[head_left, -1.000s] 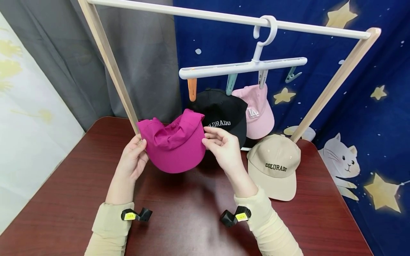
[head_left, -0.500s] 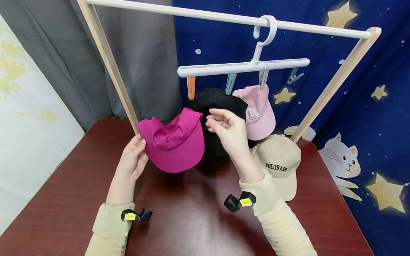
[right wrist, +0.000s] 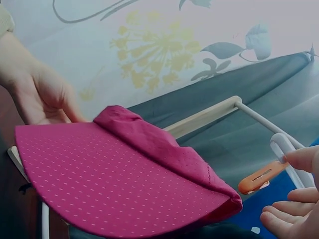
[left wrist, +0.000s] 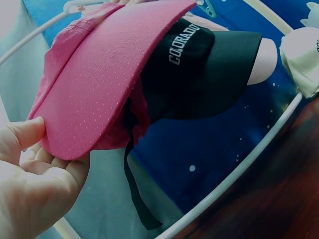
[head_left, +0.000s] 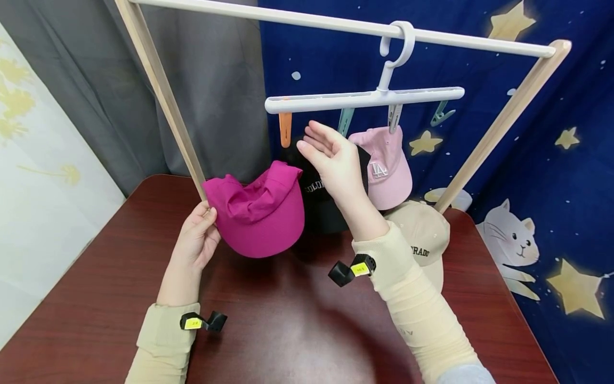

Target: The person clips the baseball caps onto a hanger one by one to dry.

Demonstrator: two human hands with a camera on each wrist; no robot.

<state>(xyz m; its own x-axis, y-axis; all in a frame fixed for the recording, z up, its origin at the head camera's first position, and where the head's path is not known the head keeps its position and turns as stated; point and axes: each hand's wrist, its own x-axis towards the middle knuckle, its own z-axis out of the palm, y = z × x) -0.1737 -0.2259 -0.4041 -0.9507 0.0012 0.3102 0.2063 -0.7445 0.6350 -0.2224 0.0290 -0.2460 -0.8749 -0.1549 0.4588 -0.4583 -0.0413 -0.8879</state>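
Observation:
A magenta cap (head_left: 264,224), brim towards me, hangs in the air from my left hand (head_left: 196,237), which pinches the left end of its brim between thumb and fingers. In the left wrist view the thumb (left wrist: 27,132) lies on top of the brim. My right hand (head_left: 338,165) is raised just right of an orange clip (head_left: 285,130) under the white hanger (head_left: 331,101). Its fingers are loosely extended and hold nothing. Behind that hand hangs a black cap (head_left: 328,216) with white lettering, partly covered. A pink cap (head_left: 390,184) hangs from a grey clip (head_left: 394,118).
A beige cap (head_left: 422,229) sits on the dark red table (head_left: 278,325), partly hidden by the right forearm. The hanger hooks over a rack's white bar (head_left: 307,21), held by wooden posts (head_left: 165,101). A teal clip (head_left: 440,113) hangs at the hanger's right end.
My right hand has let go of the brim's right end and risen towards the orange clip, passing in front of the black cap. The left hand still holds the magenta cap, nearly unmoved.

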